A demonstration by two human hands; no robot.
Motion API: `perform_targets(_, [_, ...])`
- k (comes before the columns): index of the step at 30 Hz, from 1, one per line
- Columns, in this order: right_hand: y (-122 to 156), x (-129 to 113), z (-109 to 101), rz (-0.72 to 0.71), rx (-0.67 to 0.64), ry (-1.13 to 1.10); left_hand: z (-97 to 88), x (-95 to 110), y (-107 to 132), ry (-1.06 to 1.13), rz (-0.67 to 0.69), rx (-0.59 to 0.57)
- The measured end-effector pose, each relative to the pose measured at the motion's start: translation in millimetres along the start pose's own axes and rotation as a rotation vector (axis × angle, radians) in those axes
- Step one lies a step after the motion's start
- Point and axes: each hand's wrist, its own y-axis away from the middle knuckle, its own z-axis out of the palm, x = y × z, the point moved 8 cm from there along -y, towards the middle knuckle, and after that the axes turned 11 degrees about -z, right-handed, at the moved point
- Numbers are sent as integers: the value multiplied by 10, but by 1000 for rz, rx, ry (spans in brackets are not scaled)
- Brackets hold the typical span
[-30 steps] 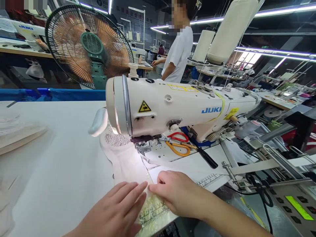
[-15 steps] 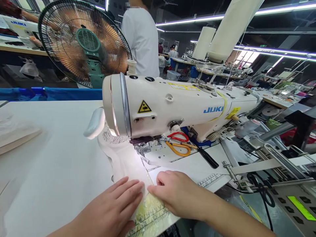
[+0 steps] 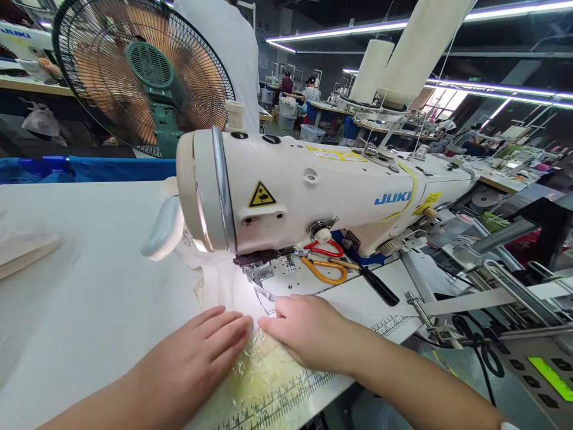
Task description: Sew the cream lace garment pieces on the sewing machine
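A strip of white fabric runs from under the needle area of a white sewing machine toward me. My left hand lies flat on its left part, fingers stretched out and pointing at the machine. At the fabric's right edge my right hand is closed, thumb and bent forefinger pinching the cloth just in front of the metal presser foot. Both fingertips nearly meet. Crinkled clear film over a yellowish patch covers part of the printed ruler at the table's front edge.
Red-handled scissors, orange-handled snips and a black-handled tool lie under the machine arm. Folded white cloth rests at left. A large fan and a person in white are behind. Thread cones stand above.
Both hands have moved forward toward the presser foot along with the fabric. More of its lacy far end is hidden behind the machine head. The person behind has shifted left in view.
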Motion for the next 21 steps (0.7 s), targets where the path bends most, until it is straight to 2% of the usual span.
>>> perform_targets(6, [-131,35,-32,-3,-19,28,-45,-113,-105,-32,9,12])
perform_targets(12, [-231,55,-65,53,-124,41,60,-280,-123,69,-15,-21])
perform_targets(16, [-284,53,-75,108,-208,37,115,-368,-125,58,-26,-51])
perform_targets(21, [-379,42,-37,147,-229,47,182,-510,-147,62,-50,-73])
